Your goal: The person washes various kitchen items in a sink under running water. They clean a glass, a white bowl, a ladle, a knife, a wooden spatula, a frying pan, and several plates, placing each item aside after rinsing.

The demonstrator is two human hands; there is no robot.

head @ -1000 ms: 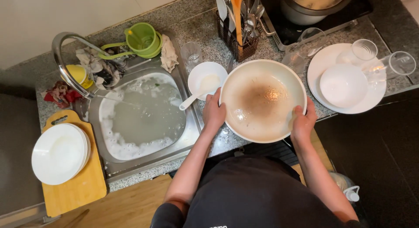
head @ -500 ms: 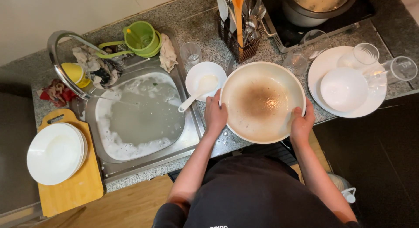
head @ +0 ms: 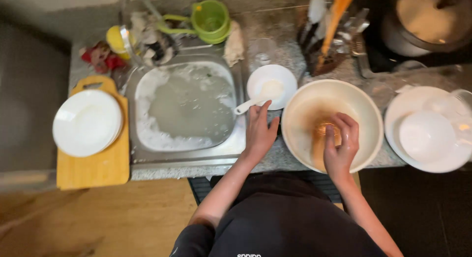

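Note:
A large cream bowl [head: 365,112] with brown residue inside stands on the stone counter, right of the sink. My right hand [head: 340,148] reaches into it with bent fingers over the smeared bottom; a small orange glint shows by the fingertips, too blurred to name. My left hand [head: 259,132] lies flat on the counter beside the bowl's left rim, fingers slightly apart and holding nothing. Just past its fingertips a white spoon [head: 244,107] rests in a small white bowl [head: 280,77].
The sink [head: 187,109] holds soapy grey water. A stack of white plates [head: 87,122] sits on a wooden cutting board [head: 93,171] at the left. At the right are a plate with an upturned bowl [head: 425,136], a utensil holder [head: 327,48] and a pot [head: 427,21].
Both hands have let go of the large bowl's rim. My right hand moved into the bowl, my left dropped to the counter beside it. The view has shifted closer.

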